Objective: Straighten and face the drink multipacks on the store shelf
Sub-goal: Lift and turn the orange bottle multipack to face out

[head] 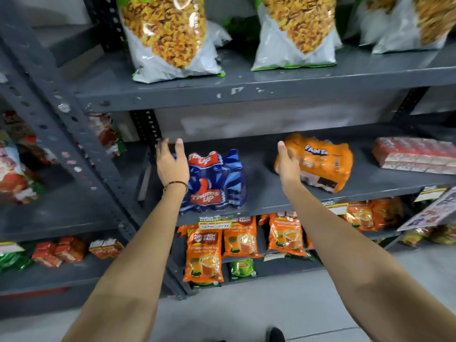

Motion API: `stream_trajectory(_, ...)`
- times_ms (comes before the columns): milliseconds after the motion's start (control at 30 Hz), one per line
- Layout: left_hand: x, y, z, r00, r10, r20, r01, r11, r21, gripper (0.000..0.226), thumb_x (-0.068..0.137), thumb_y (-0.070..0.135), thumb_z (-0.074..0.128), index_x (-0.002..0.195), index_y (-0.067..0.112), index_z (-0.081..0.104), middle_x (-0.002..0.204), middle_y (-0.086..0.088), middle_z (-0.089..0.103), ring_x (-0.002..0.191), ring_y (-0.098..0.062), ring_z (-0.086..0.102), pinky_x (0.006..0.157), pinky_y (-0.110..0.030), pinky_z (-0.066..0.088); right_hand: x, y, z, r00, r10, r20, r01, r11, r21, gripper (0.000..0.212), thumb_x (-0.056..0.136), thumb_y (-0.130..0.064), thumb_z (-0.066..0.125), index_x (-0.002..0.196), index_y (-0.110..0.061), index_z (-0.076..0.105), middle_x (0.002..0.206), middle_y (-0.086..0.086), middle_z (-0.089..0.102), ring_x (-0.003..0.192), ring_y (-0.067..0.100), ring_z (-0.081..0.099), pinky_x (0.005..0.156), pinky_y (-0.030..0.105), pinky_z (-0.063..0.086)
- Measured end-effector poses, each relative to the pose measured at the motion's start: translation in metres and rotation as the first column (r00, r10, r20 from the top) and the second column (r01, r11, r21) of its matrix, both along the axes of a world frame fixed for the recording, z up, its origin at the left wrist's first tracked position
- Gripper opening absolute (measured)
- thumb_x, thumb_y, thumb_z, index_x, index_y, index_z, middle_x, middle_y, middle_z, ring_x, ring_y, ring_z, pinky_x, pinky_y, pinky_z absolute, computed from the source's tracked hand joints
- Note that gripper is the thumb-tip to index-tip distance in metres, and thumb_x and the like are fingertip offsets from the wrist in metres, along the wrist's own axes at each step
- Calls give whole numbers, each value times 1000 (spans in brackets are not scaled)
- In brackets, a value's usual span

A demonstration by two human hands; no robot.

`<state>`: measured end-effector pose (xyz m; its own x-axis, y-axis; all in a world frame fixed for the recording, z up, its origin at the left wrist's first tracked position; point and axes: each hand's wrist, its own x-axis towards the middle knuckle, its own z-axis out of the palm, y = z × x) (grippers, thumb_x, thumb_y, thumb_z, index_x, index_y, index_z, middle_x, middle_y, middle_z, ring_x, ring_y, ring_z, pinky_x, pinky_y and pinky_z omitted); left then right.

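A blue Thums Up multipack stands on the grey middle shelf, its label facing forward. An orange Fanta multipack sits further right and deeper on the same shelf, turned at an angle. My left hand hovers with fingers spread at the left side of the Thums Up pack, holding nothing. My right hand is open at the left side of the Fanta pack; whether it touches the wrap is unclear.
A red carton pack lies at the shelf's right end. Large snack bags stand on the shelf above. Orange tea pouches fill the shelf below. A slotted grey upright stands left of my left hand.
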<state>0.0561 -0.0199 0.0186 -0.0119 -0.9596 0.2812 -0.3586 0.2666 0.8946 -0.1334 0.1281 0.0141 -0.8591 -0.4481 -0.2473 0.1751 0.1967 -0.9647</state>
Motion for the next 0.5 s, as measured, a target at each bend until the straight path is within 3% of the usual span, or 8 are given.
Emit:
stream_trajectory(100, -52, 5, 18, 992, -108, 67, 110, 993, -29, 56, 93, 46, 43, 136, 10, 48, 143, -14, 49, 132, -29, 46, 110, -42, 37, -37, 22, 5, 986, -135, -97, 136, 991, 9, 65, 96, -54, 37, 149, -17, 30, 153, 11, 38, 140, 33, 35, 116, 49, 27)
stream_trajectory(233, -134, 36, 23, 950, -291, 115, 295, 955, -16, 53, 95, 40, 46, 137, 7, 47, 143, -14, 49, 130, -30, 47, 107, -35, 36, -92, 57, 6, 957, -226, -180, 234, 972, 23, 52, 101, -38, 37, 142, -6, 40, 142, 15, 50, 132, 32, 45, 106, 34, 34)
stream_trajectory(300, -175, 57, 19, 928, -352, 120, 353, 935, 5, 52, 95, 37, 48, 136, 5, 47, 141, -17, 51, 126, -32, 51, 101, -32, 37, -120, 74, 5, 950, -241, -196, 262, 961, 88, 50, 101, -34, 36, 139, -2, 41, 141, 19, 49, 130, 33, 45, 102, 34, 34)
stream_trajectory(433, -257, 77, 7, 874, -467, 137, 427, 871, 245, 62, 96, 45, 40, 142, 3, 38, 147, -20, 42, 134, -35, 42, 105, -35, 34, -188, 94, 5, 990, -140, -27, 142, 952, 272, 63, 100, -43, 38, 146, -1, 32, 151, 20, 38, 138, 38, 37, 108, 41, 32)
stream_trajectory(500, -287, 76, 2, 858, -490, 154, 406, 831, 381, 64, 98, 48, 31, 140, 0, 38, 145, -25, 43, 132, -39, 42, 105, -40, 33, -216, 97, 6, 982, -70, 177, 12, 949, 314, 69, 97, -50, 41, 147, -4, 32, 154, 17, 33, 137, 45, 34, 107, 54, 32)
